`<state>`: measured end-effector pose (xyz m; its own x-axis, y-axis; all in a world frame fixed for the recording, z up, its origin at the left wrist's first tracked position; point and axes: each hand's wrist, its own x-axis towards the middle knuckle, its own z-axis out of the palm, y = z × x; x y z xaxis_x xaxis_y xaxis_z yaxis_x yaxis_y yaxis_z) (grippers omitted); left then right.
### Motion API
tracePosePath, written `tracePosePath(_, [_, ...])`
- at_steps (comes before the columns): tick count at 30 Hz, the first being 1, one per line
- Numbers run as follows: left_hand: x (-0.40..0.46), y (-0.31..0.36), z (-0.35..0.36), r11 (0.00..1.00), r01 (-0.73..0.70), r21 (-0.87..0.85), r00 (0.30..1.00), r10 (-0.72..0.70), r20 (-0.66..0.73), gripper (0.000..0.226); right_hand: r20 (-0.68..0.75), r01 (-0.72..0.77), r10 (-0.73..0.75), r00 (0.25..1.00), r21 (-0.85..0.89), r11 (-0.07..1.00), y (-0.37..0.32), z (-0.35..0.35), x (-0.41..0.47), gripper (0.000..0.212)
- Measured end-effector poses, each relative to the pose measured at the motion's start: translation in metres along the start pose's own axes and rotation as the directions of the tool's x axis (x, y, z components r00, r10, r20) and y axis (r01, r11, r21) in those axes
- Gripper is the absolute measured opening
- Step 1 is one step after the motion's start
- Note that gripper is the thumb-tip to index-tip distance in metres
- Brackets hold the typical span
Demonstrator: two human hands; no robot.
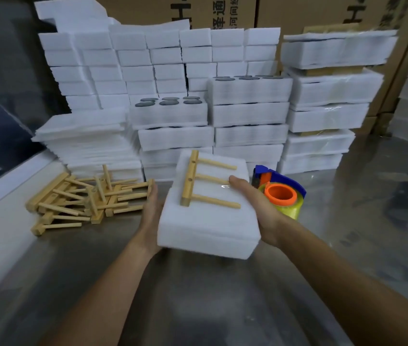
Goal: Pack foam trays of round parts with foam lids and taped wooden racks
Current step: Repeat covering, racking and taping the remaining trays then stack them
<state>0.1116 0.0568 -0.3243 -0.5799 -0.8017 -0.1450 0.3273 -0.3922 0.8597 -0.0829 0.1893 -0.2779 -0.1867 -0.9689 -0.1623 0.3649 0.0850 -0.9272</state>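
The foam pack [208, 218] is held above the counter [198, 308]. Its left side is pressed by the flat, open left hand [151, 211]; a wooden rack [206, 182] lies on top; its right side is gripped by the right hand [256, 203], thumb over the top, so the tape dispenser [281, 191] is nearer to that hand.

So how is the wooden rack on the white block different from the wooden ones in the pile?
The wooden rack on the block lies flat and alone on the held foam block, its three pegs pointing right. The piled racks lie jumbled on the table, crossing each other at many angles, some tilted up. Both are the same pale wood.
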Motion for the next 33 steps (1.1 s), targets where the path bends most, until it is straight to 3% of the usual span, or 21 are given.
tracePosePath(2, [0.002,-0.006,0.016,0.933,-0.062,0.354,0.979,0.125,-0.158,0.029,-0.085,0.066,-0.058,0.995,0.091,0.994,-0.016,-0.008,-0.004,0.035])
tracePosePath(4, [0.006,-0.013,0.031,0.814,-0.013,0.581,0.962,0.169,-0.216,0.015,-0.158,0.147,-0.123,0.980,0.148,0.978,-0.034,-0.019,-0.006,0.051])
tracePosePath(8, [0.013,-0.021,0.050,0.615,-0.028,0.788,0.980,0.173,-0.100,0.017,-0.298,0.299,-0.229,0.927,0.217,0.929,-0.059,-0.049,-0.015,0.051])
tracePosePath(11, [0.017,-0.023,0.058,0.356,-0.016,0.934,0.997,0.082,-0.014,0.013,-0.470,0.359,-0.215,0.856,0.241,0.901,-0.068,-0.079,-0.021,0.053])
tracePosePath(13, [0.021,-0.022,0.061,0.317,-0.007,0.948,1.000,0.013,0.003,0.009,-0.599,0.360,-0.150,0.786,0.247,0.900,-0.073,-0.100,-0.024,0.057])
tracePosePath(18, [0.030,-0.024,0.063,0.212,0.026,0.977,0.999,-0.040,-0.018,0.052,-0.734,0.357,-0.027,0.678,0.297,0.886,-0.076,-0.148,-0.030,0.071])
tracePosePath(24, [0.043,-0.032,0.074,-0.100,0.041,0.994,0.995,-0.088,-0.049,0.124,-0.829,0.295,0.091,0.552,0.296,0.908,-0.074,-0.192,-0.023,0.088])
tracePosePath(27, [0.050,-0.032,0.077,-0.153,0.067,0.986,0.994,-0.074,-0.079,0.116,-0.832,0.306,0.078,0.550,0.287,0.908,-0.065,-0.209,-0.011,0.090])
tracePosePath(33, [0.061,-0.025,0.081,-0.108,0.070,0.992,0.987,-0.134,-0.085,0.108,-0.829,0.216,0.001,0.559,0.147,0.965,-0.054,-0.225,0.012,0.087])
